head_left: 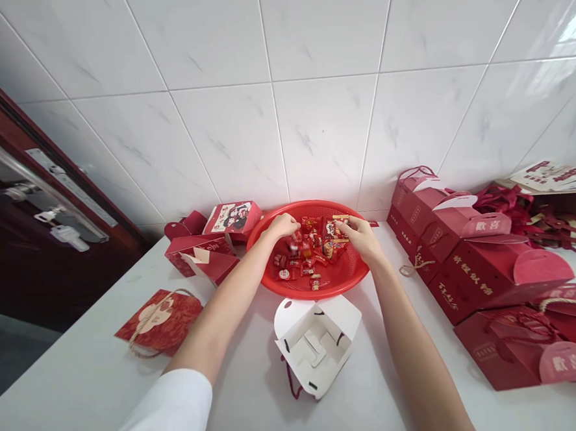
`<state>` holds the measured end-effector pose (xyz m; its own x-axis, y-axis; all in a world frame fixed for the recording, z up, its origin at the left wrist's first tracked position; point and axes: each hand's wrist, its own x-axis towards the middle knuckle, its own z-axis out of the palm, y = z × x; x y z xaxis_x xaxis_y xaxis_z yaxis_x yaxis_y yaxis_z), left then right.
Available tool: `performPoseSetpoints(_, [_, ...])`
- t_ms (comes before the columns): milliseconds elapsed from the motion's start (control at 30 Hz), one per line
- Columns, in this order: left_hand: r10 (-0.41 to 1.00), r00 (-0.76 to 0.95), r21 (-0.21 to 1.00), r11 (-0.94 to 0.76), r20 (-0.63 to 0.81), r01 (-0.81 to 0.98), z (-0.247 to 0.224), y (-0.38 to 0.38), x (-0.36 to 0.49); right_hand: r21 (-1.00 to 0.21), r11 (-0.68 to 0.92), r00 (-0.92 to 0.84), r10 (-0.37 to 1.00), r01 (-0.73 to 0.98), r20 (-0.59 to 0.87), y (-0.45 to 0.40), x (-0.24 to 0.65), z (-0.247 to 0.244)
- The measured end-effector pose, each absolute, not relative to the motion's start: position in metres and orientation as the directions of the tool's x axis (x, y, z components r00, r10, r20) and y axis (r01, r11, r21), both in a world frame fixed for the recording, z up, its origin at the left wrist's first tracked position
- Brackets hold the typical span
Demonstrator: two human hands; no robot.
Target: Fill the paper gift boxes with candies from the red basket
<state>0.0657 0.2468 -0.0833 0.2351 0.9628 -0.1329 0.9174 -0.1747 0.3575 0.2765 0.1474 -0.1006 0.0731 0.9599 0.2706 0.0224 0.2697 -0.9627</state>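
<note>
Mostly, the trouble to watch for sits at the red basket (317, 294), where the wrapped sweets (309, 263) lie in a loose heap. The left hand (284, 227) reaches over the basket's left part, fingers bent narrowly above the sweets; blur there leaves me unable to tell whether they have closed on one. At the basket's right part, the right hand (356, 233) appears to pinch a red packet (336, 229) between thumb and fingertips. That hold looks slight, taking only one end, so a slick wrapper could slip and drop back among the others. Small sweets could also spill if several are gathered at once, since they lie loose and could roll from between the fingers.

On the basket's near side stands the white box (318, 367), its top open and its flaps spread. It looks like light card, so a forearm brushing a flap could turn or tip it, and its dark red cord (290, 379), trailing on the table (257, 402), could catch. Left of the basket, the patterned bag (164, 322) lies right beside the left forearm; a sweep of the elbow might push it. Leaning hard on the basket's rim could tilt it, because the sides look shallow.
</note>
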Motion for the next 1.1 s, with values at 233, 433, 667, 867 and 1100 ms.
performPoseSetpoints(233, [0.964,0.248,0.365,-0.198,-0.095,0.909,-0.084,0.247,0.066,-0.967,0.255,0.082,0.964,0.003,0.254,0.145,0.276,-0.097])
performPoseSetpoints(433, [0.951,0.28,0.369,-0.217,-0.129,0.904,-0.089,0.249,0.066,-0.971,0.24,0.064,0.969,-0.014,0.239,0.143,0.275,-0.095])
performPoseSetpoints(667, [0.938,0.284,0.323,-0.211,-0.197,0.923,-0.093,0.254,0.062,-0.973,0.23,0.075,0.971,-0.023,0.227,0.142,0.275,-0.092])
performPoseSetpoints(867, [0.936,0.314,0.35,-0.243,-0.161,0.905,-0.088,0.251,0.065,-0.976,0.217,0.093,0.972,-0.01,0.215,0.138,0.274,-0.089])
performPoseSetpoints(1100, [0.959,0.246,0.307,-0.195,-0.138,0.932,-0.084,0.246,0.062,-0.977,0.213,0.067,0.975,-0.025,0.211,0.138,0.275,-0.089])
